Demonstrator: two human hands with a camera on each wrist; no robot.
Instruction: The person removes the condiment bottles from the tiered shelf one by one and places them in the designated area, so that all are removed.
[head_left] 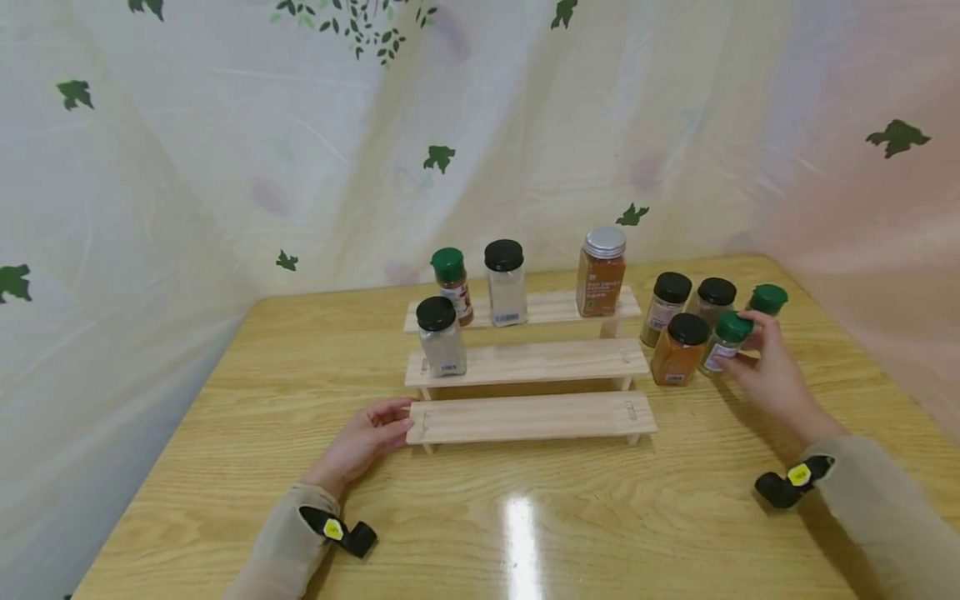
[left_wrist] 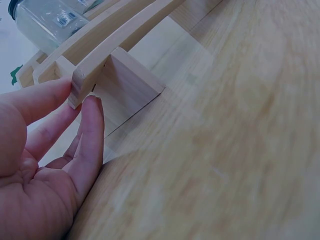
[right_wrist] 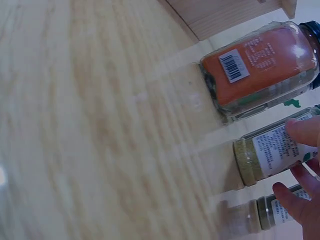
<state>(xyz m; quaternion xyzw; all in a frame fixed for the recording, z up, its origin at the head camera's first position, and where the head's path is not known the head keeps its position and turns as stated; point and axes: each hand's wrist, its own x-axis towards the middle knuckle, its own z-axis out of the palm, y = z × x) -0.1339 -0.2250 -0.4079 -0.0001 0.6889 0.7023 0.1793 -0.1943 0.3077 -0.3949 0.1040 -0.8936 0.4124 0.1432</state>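
My left hand (head_left: 367,437) pinches the left end of the lowest board of a three-tier wooden rack (head_left: 532,417). In the left wrist view, thumb and fingertips meet the board's end (left_wrist: 82,85). At the right, my right hand (head_left: 772,375) holds a green-capped spice jar (head_left: 723,342) upright, thumb on its label and fingers on the far side. Whether its base touches the table cannot be told. Close beside it stands a black-capped jar of orange powder (head_left: 678,350). Another green-capped jar (head_left: 768,298) is behind the hand.
On the rack's top tier stand a red-labelled green-capped jar (head_left: 453,287), a black-capped jar of pale contents (head_left: 506,283) and a silver-lidded red pepper jar (head_left: 602,273). The middle tier bears a black-capped jar (head_left: 442,337). Two black-capped jars (head_left: 666,308) stand right of the rack.
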